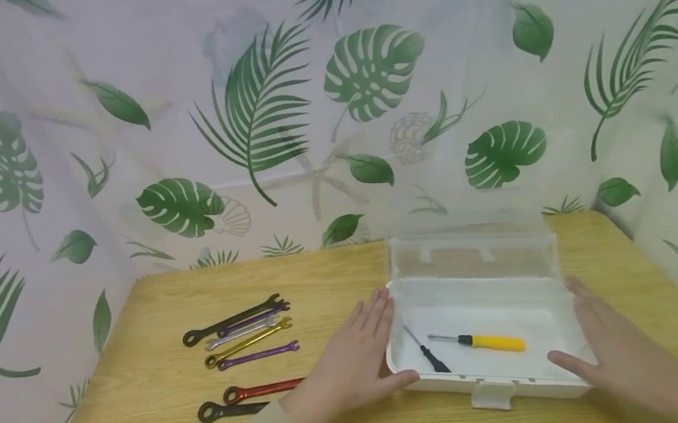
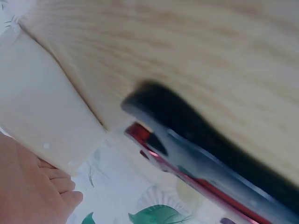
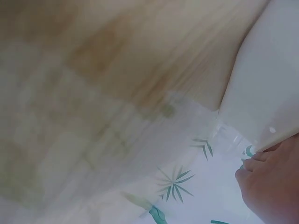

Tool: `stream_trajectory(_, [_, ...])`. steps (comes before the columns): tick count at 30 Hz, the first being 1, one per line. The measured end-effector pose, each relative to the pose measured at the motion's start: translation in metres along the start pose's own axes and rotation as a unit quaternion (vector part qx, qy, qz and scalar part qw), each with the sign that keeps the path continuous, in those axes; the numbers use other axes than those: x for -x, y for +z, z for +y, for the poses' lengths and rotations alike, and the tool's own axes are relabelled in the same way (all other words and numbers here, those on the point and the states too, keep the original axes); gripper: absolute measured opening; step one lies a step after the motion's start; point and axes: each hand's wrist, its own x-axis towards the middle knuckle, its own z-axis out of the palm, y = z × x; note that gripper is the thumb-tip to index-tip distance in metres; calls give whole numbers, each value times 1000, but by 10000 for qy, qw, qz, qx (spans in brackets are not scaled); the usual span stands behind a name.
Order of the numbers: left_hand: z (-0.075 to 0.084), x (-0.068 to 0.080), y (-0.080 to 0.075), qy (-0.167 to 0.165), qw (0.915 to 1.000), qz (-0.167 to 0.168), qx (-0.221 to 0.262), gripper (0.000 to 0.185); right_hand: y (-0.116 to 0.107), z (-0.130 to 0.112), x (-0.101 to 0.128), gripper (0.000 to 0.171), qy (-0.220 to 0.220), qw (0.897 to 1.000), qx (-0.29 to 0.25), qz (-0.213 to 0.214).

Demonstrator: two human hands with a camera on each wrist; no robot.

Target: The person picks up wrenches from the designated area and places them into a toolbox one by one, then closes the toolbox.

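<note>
A white plastic toolbox [image 1: 495, 291] stands on the table with its clear lid [image 1: 471, 252] raised at the back. My left hand [image 1: 356, 354] rests along the box's left side, fingers extended and thumb at the front left corner. On the right side lies my right hand [image 1: 615, 340], its fingers straight along the outer wall and its thumb over the rim. Inside the box are a yellow-handled screwdriver [image 1: 498, 343] and a black-handled screwdriver [image 1: 436, 360]. Both wrist views show fingers [image 2: 60, 182] at the rim beside the white wall [image 3: 271, 70].
Left of the box lie several combination wrenches, among them a gold one [image 1: 247, 343] and a purple one [image 1: 261, 356]. A red wrench [image 1: 266, 390] and a black wrench [image 1: 230, 410] lie nearer, partly behind my left forearm. Leaf-printed cloth [image 1: 275, 106] hangs behind the table.
</note>
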Motion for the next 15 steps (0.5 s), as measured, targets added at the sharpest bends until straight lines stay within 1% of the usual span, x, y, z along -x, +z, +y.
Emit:
stream_trajectory(5, [-3,10,-1,17,10000,-8,16,109,0,0,-8,104,-236,9997,-11,-51])
stream_trajectory(10, [-8,19,-2,-6,9998,-21,197,109,-1,-5,-17,105,-290,9993,128,-189])
stream_trajectory(15, [-13,26,-4,-28,9999,-44,88,110,-5,-12,-24,105,-367,9989,97,-291])
